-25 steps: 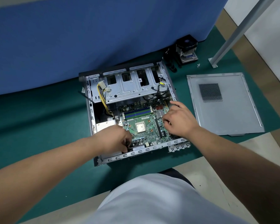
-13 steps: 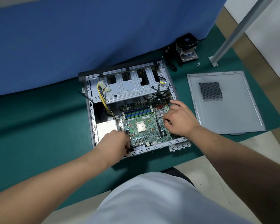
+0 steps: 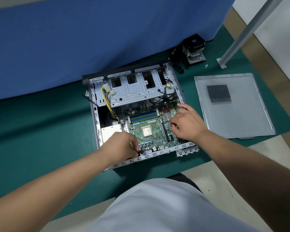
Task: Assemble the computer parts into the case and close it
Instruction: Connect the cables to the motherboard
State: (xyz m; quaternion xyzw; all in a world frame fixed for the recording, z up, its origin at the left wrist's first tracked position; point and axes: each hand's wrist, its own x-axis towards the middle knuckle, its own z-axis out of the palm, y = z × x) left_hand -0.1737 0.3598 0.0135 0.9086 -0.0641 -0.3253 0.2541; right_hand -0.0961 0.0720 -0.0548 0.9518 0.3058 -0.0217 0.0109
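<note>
— Where did we have the motherboard (image 3: 151, 129)?

— Flat inside the open case (image 3: 96, 118), which lay on the green mat (image 3: 40, 131) near its far edge, against the blue cloth (image 3: 90, 39). The board filled the right half of the case, its long side running from the near rim toward the drive cage (image 3: 137, 91).

— And our hands?

— Both were on it. Our left hand (image 3: 120, 146) sat at the board's near-left corner, fingers curled and pinching something small and dark at the rim; we couldn't tell what. Our right hand (image 3: 187, 124) rested on the right edge, fingers bent down onto the board, gripping nothing we could see.

— How did the board look?

— Green, bare square chip in the middle, blue memory slots behind it.

— What waited outside?

— The cooler fan (image 3: 193, 50) by the mat's far right corner, and the side panel (image 3: 233, 106) flat to the right.
</note>
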